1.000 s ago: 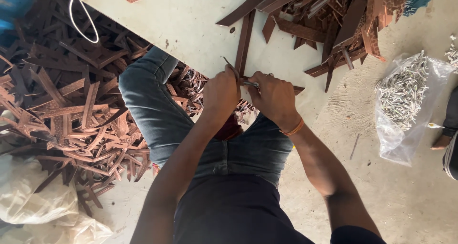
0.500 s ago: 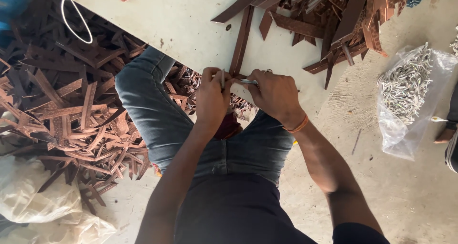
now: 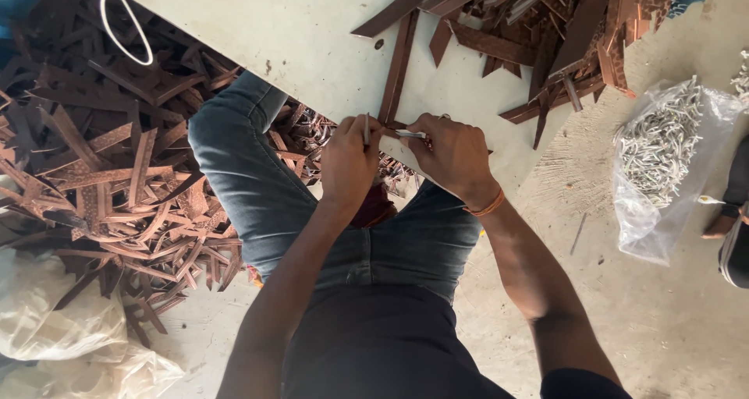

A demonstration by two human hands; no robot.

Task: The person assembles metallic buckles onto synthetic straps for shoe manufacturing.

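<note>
Since the earlier frames our left hand (image 3: 349,163) has drawn back a little toward the knee, and the slim grey metal piece (image 3: 366,129) now stands upright between its fingers instead of lying along the strip. That hand is closed on the piece, thumb and forefinger pinching it near the lower end. Our right hand (image 3: 451,156) is closed too, pinching a short silvery metal pin (image 3: 410,134) that lies nearly level and points toward the left hand.

Both grips meet at the near end of the long brown strip (image 3: 396,71), which lies on the pale board (image 3: 312,40). From that end the strip's long axis runs straight away from us, up the board; the left hand sits just left of the end, the right hand just right of it, about equally near (we cannot tell whether either fingertip touches the strip itself).

Beyond the strip's far end lies a heap of brown offcuts (image 3: 546,32). Left of the strip, off the board, is a larger scrap pile (image 3: 101,173); well to its right, a clear bag of metal pieces (image 3: 663,149).
</note>
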